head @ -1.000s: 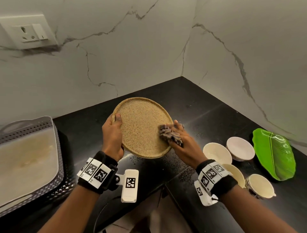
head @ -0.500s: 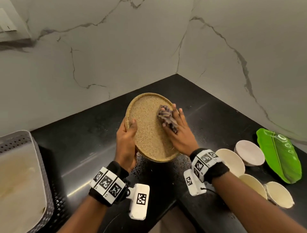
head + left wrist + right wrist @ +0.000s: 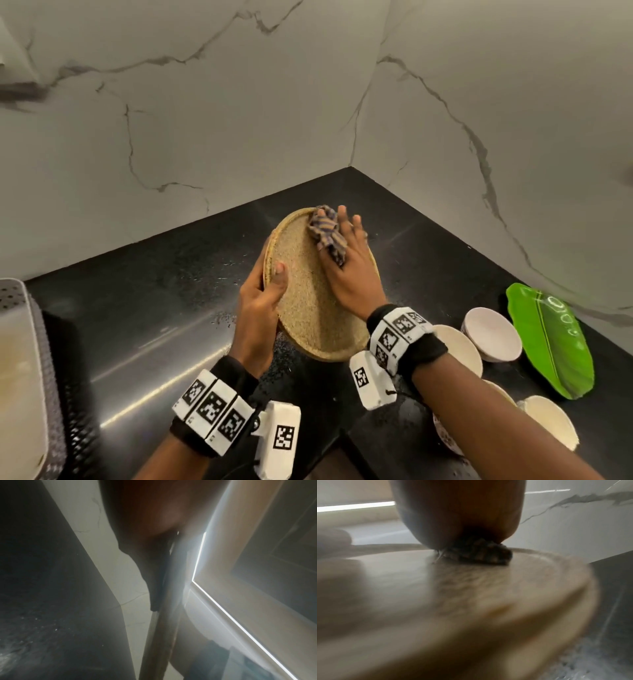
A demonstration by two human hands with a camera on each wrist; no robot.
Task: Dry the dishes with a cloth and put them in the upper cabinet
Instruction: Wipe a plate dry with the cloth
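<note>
- Head view: a round tan plate is in the centre of the frame, held tilted above the black counter, w/ its speckled face turned up toward the camera.
- The left hand grips the plate's left rim: thumb curled over the face, the other fingers go behind the plate and are hidden.
- The right hand lies flat on the upper right part of the plate, fingers straight and a little spread, pressing a crumpled striped cloth onto the plate near its top rim. The cloth sticks out between thumb side and fingers.
- Lower right of the frame: cream bowls stand close together on the counter, some partly behind the right forearm. Just right of them lies a green leaf-shaped plate.
- Left edge: a grey perforated basket, cut off by the frame.
- Small water drops show on the counter below the plate. Marble wall fills the upper half.
- Left wrist view: very blurred. The left hand is a dark shape at top centre, and the plate is seen edge-on, running down to the bottom centre. The fingers cannot be told apart here. Dark counter on the left side.
- Right wrist view: the right hand comes down from top centre; the cloth is squeezed between it and the plate, which fills the lower frame, blurred. Counter at the right edge, marble wall at the upper right.
</note>
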